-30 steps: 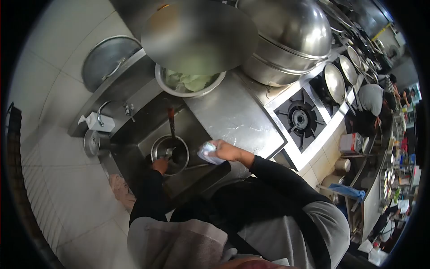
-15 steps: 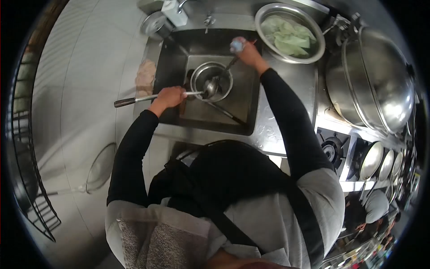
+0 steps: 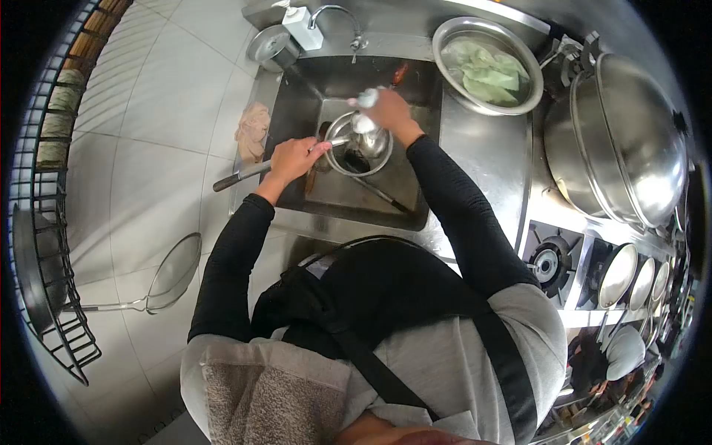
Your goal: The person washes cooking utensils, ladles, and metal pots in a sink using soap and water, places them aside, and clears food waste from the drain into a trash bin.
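Note:
My left hand [image 3: 291, 163] is closed round the metal shaft of a ladle [image 3: 241, 176], whose dark handle end points left past the sink edge. The ladle's bowl is over a round metal pot [image 3: 340, 165] in the sink [image 3: 319, 199]. My right hand [image 3: 384, 113], slightly blurred, grips a whitish scrubbing pad [image 3: 365, 122] against the ladle's bowl. Other dark-handled utensils [image 3: 386, 196] lie in and beside the pot.
A basin [image 3: 535, 87] of pale green leaves stands right of the sink. Farther right are a large domed steamer [image 3: 615, 141], a burner [image 3: 549, 259] and pans [image 3: 617, 276]. A soap bottle [image 3: 302, 28], metal container [image 3: 273, 49] and cloth [image 3: 253, 132] are at left.
The view has turned toward the sink. My right hand has come from the sink's right side to the ladle over the pot. My left hand, earlier low in the pot, now holds the ladle's shaft.

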`<move>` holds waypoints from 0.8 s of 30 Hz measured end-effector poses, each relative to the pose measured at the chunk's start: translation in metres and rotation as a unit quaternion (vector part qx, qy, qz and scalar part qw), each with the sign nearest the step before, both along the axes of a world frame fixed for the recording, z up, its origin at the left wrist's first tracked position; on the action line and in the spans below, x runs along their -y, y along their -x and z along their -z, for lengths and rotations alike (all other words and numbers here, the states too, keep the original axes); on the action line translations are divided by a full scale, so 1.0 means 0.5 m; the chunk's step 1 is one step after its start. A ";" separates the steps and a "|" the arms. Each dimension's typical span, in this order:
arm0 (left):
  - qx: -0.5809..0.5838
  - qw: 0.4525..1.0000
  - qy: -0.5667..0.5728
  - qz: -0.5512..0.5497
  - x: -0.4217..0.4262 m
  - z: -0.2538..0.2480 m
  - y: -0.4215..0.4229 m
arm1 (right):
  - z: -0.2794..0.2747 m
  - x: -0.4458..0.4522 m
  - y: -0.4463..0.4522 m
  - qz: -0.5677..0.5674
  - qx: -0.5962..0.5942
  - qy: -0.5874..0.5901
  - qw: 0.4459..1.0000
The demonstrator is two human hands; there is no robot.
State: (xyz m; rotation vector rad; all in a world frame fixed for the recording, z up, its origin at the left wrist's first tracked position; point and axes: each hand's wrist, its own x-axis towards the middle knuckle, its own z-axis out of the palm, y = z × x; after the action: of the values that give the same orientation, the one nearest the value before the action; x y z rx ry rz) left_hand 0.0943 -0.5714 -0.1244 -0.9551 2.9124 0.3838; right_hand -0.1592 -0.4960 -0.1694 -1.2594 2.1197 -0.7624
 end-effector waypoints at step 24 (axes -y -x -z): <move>-0.501 0.789 -0.334 -0.119 0.044 -0.093 0.176 | -0.159 0.036 -0.098 -0.012 0.847 0.320 0.425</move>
State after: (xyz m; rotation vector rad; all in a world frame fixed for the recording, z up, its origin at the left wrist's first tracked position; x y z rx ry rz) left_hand 0.0061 -0.5935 -0.0778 -1.1884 2.8295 2.3820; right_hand -0.1101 -0.5139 -0.0899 -0.1292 0.0117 -1.7492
